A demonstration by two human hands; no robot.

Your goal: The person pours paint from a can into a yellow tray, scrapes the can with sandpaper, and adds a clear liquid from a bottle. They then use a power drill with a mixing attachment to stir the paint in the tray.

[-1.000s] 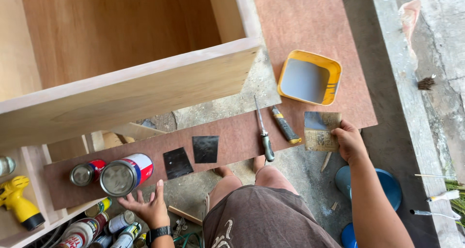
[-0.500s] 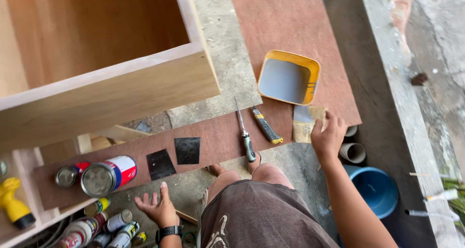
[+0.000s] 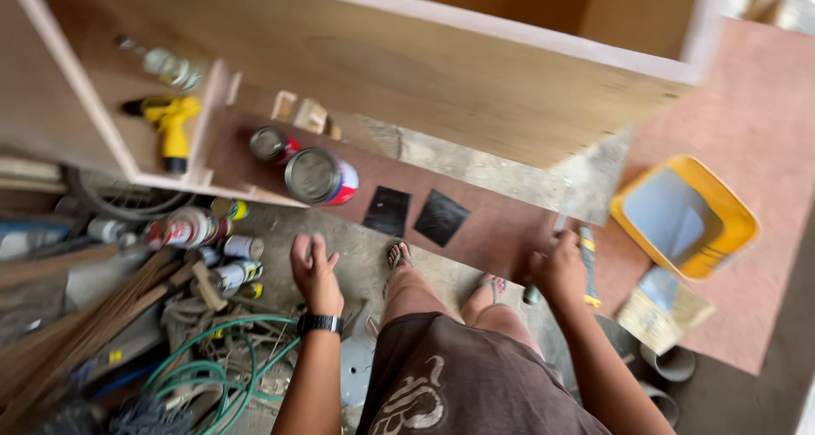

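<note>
A big pale plywood cabinet (image 3: pixel 475 70) fills the top of the view, its open side turned toward the person, and a smaller wooden shelf unit (image 3: pixel 127 104) stands to its left with a yellow cordless drill (image 3: pixel 172 123) lying inside. Below them a long reddish-brown board (image 3: pixel 501 223) lies flat on the concrete floor (image 3: pixel 356 257) and widens into a broad sheet on the right, where a yellow rectangular tray (image 3: pixel 688 216) sits. The person squats at the board's near edge in brown shorts (image 3: pixel 458 376), sandalled feet just touching it. A coil of green hose (image 3: pixel 212 371) lies on the floor at lower left, beside a bundle of thin wooden sticks (image 3: pixel 76 333) and a cluster of small cans and spray tins (image 3: pixel 212 248). On the board stand a large open paint tin (image 3: pixel 318 176) with a smaller tin (image 3: pixel 272 145) just beside it, and two black square sheets (image 3: pixel 416 214) lie side by side nearer the feet. A scrap of sandpaper on a wooden block (image 3: pixel 662 312) rests near the tray's corner. The right hand (image 3: pixel 560 269) is down on the board with its fingers curled around the handle of a screwdriver (image 3: pixel 533 292), a yellow-and-black utility knife (image 3: pixel 587 265) lying right against it. The left hand (image 3: pixel 314 269), a black watch on the wrist, is pressed to the floor with fingers spread wide, holding nothing, near the cans.
</note>
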